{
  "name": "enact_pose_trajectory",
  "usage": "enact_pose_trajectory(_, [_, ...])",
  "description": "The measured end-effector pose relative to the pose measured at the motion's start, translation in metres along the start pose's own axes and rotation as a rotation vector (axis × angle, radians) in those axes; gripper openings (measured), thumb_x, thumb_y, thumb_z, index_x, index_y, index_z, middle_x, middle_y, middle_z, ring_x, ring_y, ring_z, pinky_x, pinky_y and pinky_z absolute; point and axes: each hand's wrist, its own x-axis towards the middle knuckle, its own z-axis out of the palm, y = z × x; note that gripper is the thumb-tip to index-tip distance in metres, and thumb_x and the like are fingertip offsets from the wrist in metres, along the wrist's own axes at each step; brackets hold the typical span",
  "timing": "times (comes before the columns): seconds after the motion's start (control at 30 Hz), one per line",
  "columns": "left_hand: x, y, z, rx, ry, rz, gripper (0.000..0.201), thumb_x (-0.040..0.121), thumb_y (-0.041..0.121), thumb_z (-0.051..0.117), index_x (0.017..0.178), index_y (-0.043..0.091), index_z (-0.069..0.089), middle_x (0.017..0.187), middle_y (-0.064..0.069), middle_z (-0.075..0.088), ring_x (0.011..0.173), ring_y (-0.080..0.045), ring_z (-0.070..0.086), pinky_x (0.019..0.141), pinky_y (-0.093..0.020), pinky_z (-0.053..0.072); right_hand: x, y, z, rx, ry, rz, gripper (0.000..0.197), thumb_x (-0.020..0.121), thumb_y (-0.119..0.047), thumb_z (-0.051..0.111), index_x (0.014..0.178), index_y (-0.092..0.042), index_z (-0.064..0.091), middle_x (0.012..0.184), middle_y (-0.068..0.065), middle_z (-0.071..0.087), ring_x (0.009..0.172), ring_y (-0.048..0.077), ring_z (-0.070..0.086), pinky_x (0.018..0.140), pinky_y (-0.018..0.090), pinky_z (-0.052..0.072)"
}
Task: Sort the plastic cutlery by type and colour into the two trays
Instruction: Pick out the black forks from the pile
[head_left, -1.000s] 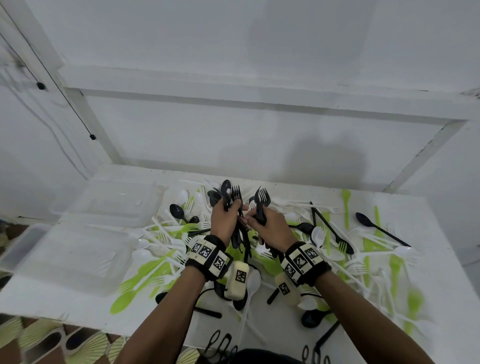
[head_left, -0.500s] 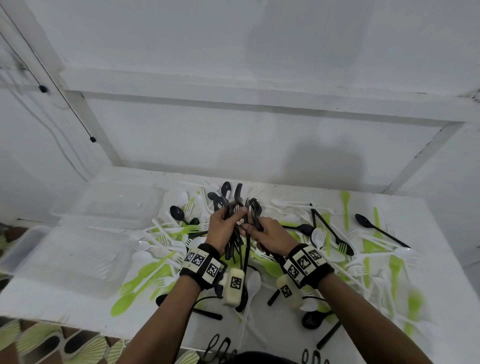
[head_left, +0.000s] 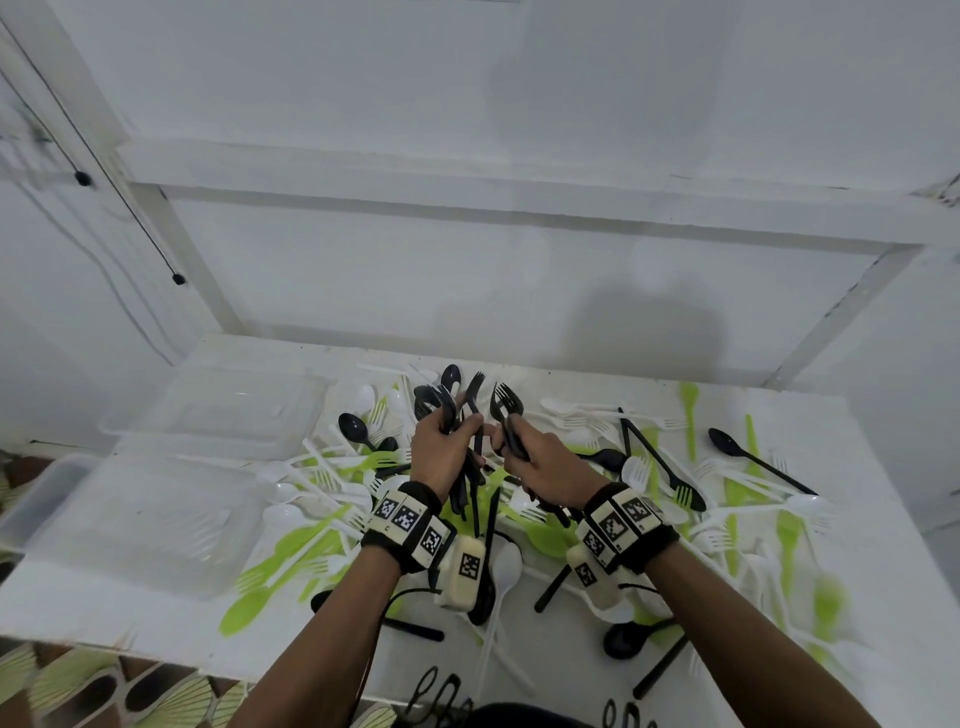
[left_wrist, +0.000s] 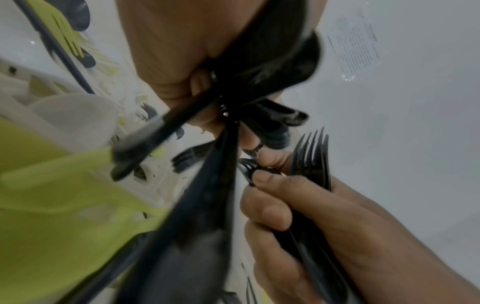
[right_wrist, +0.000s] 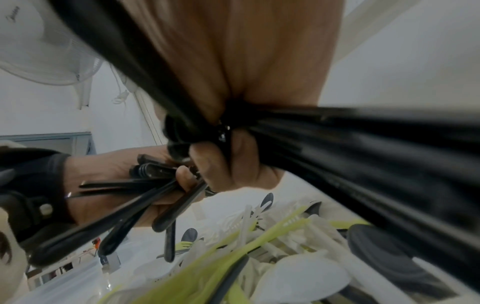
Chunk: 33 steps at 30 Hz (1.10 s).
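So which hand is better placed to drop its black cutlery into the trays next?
Probably the left hand. It grips a bundle of black cutlery on the side where both clear trays sit. The right hand, holding black forks, would have to cross over.

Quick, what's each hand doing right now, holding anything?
Left hand: gripping a bunch of black cutlery.
Right hand: gripping a stack of black forks.

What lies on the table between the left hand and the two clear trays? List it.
In the head view, between the left hand and the trays lie loose white and green forks and spoons, plus black spoons.
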Motion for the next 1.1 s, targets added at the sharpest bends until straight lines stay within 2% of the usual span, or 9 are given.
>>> enact_pose_trajectory(0.1, [0.003,0.0,-0.001,0.005,-0.018,-0.01,0.031,0.096,0.011,0.066,0.121,0.029,0.061,0.087,-0.007,0.079,0.043,-0.023,0.06,0.045,-0.026,0.049,-0.002,0.002,-0.001,0.009,0.011,0.019,0.02,0.099,-0.011,0.051,0.103,-0.028,0.042,0.079,0.02,0.062,0.059,0.038,0.057,0.056,0.05,0.05])
enact_pose_trajectory(0.27, [0.002,-0.006,0.005,-0.005,-0.011,-0.054,0.035,0.097,0.01,0.063,0.129,0.023,0.057,0.089,-0.011,0.078,0.044,-0.026,0.059,0.048,-0.029,0.051,0.002,0.007,0.005,0.006,0.317,0.046,0.037,0.098,-0.002,0.049,0.128,-0.021,0.038,0.076,-0.001,0.072,0.05,0.008,0.06,0.054,0.035,0.056])
enact_pose_trajectory(0.4, [-0.006,-0.01,0.013,0.029,-0.066,-0.035,0.03,0.097,0.01,0.063,0.119,0.03,0.062,0.089,-0.009,0.079,0.046,-0.027,0.061,0.05,-0.03,0.053,0.007,0.002,0.003,-0.104,0.463,0.049,0.046,0.092,0.0,0.051,0.132,-0.021,0.04,0.076,0.002,0.071,0.055,0.012,0.06,0.054,0.036,0.052])
enact_pose_trajectory(0.53, [-0.011,-0.014,0.022,0.099,-0.083,-0.002,0.032,0.091,0.016,0.066,0.119,0.032,0.069,0.084,-0.008,0.078,0.053,-0.032,0.068,0.054,-0.032,0.055,0.015,-0.001,0.008,-0.192,0.413,0.048,0.041,0.093,-0.003,0.054,0.129,-0.017,0.041,0.075,0.01,0.068,0.064,0.028,0.063,0.055,0.041,0.05])
enact_pose_trajectory(0.7, [-0.009,-0.021,0.023,0.206,-0.069,0.051,0.046,0.077,0.031,0.061,0.121,0.041,0.07,0.081,-0.014,0.074,0.073,-0.036,0.072,0.075,-0.047,0.061,0.019,-0.001,0.017,-0.167,0.356,0.073,0.045,0.095,-0.003,0.051,0.138,-0.012,0.042,0.076,0.017,0.067,0.067,0.035,0.064,0.058,0.042,0.049])
enact_pose_trajectory(0.8, [-0.01,-0.022,0.017,0.218,-0.113,0.052,0.045,0.078,0.028,0.068,0.123,0.032,0.071,0.075,-0.013,0.072,0.066,-0.03,0.069,0.07,-0.04,0.058,0.02,0.0,0.014,-0.056,0.311,0.079,0.039,0.102,-0.008,0.047,0.139,-0.016,0.042,0.087,0.019,0.07,0.073,0.034,0.067,0.066,0.042,0.053])
enact_pose_trajectory(0.9, [-0.01,-0.019,0.012,0.209,-0.095,0.025,0.025,0.082,0.016,0.076,0.107,0.014,0.075,0.071,-0.012,0.073,0.054,-0.025,0.067,0.059,-0.034,0.055,0.019,-0.002,0.012,0.02,0.285,0.097,0.034,0.105,-0.011,0.046,0.137,-0.017,0.039,0.089,0.017,0.068,0.071,0.033,0.067,0.066,0.044,0.055])
enact_pose_trajectory(1.03, [-0.007,-0.011,0.008,0.159,-0.034,-0.046,0.007,0.088,0.01,0.071,0.089,0.017,0.071,0.075,-0.013,0.075,0.054,-0.03,0.064,0.057,-0.035,0.055,0.021,0.001,0.007,0.072,0.279,0.099,0.041,0.101,-0.004,0.047,0.134,-0.019,0.029,0.099,0.004,0.072,0.062,0.018,0.069,0.059,0.032,0.057])
enact_pose_trajectory(1.1, [-0.001,-0.01,0.003,0.175,0.01,-0.063,0.009,0.084,0.016,0.073,0.08,0.023,0.068,0.078,-0.012,0.076,0.056,-0.03,0.063,0.061,-0.043,0.058,0.02,0.002,0.004,0.101,0.208,0.087,0.046,0.099,0.002,0.044,0.131,-0.02,0.021,0.1,0.007,0.072,0.049,0.022,0.065,0.047,0.031,0.054])
